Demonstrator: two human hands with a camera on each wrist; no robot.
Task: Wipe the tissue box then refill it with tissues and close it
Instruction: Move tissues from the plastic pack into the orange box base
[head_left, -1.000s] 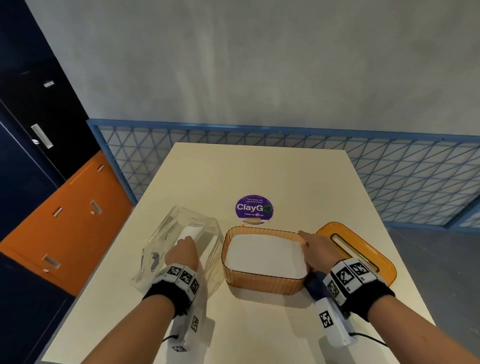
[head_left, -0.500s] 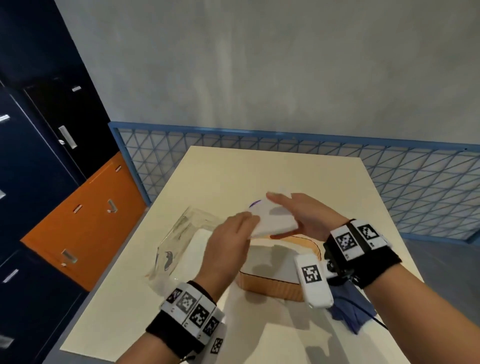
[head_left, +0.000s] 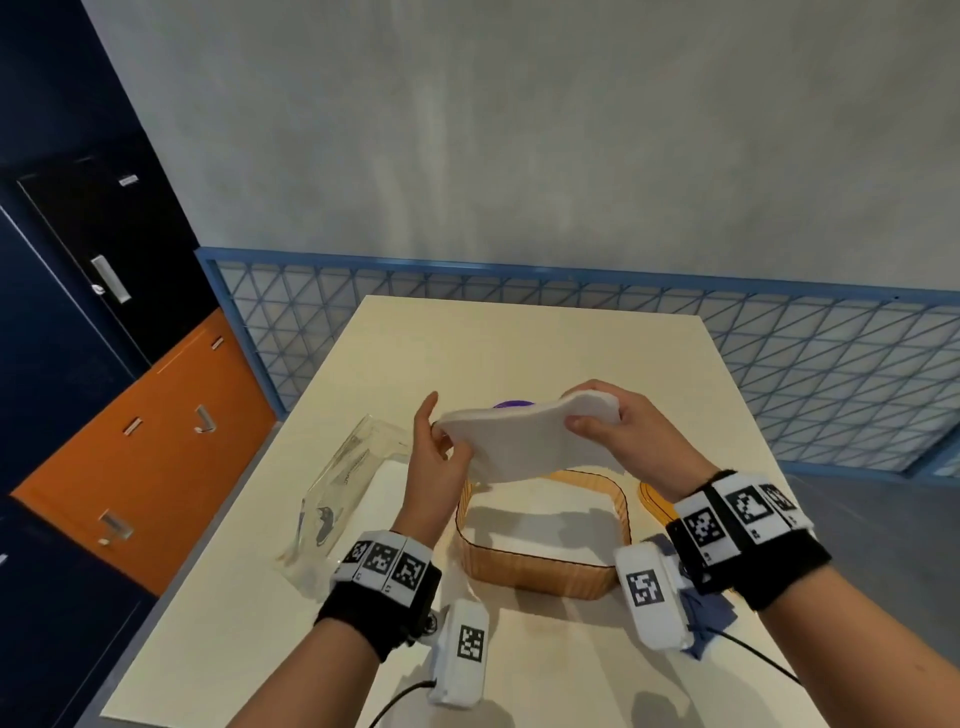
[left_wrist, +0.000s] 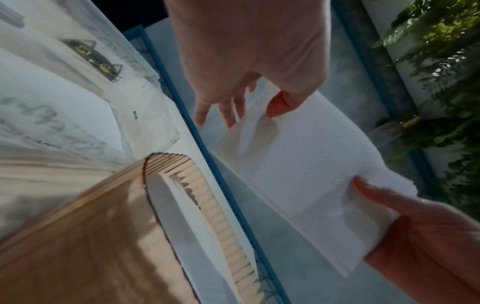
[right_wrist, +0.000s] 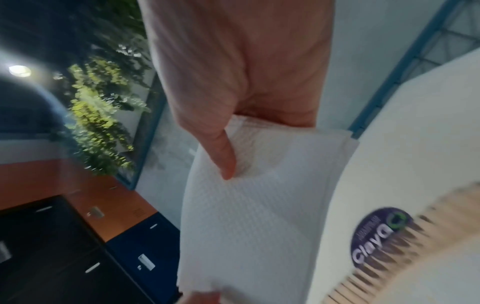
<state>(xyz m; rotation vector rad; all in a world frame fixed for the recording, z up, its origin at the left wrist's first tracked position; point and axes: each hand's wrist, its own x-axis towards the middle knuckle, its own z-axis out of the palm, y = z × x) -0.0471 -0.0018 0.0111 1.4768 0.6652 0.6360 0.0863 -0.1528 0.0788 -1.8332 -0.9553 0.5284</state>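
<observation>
Both hands have come up off the table since a second ago, when the left one was in the clear plastic wrapper and the right one rested on the rim of the box; now they hold a stack of tissues (head_left: 524, 441) in the air between them, higher and flatter than half a second ago. Fingers of the right hand (head_left: 631, 441) curl round the right end of the stack, thumb pressing into the near face and the other fingers wrapped behind its far edge, a firm pinch seen also from the right wrist. On the left hand (head_left: 436, 457) the thumb lies on the left end while the fingers spread out loosely behind and under it, so that hand supports the stack more than it clamps it. Between the two grips the stack bends in a shallow wave. It hangs above the orange tissue box (head_left: 545, 571), which stands open on the cream table (head_left: 519, 343), with something white lying in its bottom. Just left of the box lies the clear plastic wrapper (head_left: 343, 483), crumpled and open. Behind the right wrist an edge of the orange lid (head_left: 655, 500) shows on the table, and a blue cloth (head_left: 706, 618) peeks out under the wrist camera. A purple sticker (head_left: 511, 404) shows just behind the stack
</observation>
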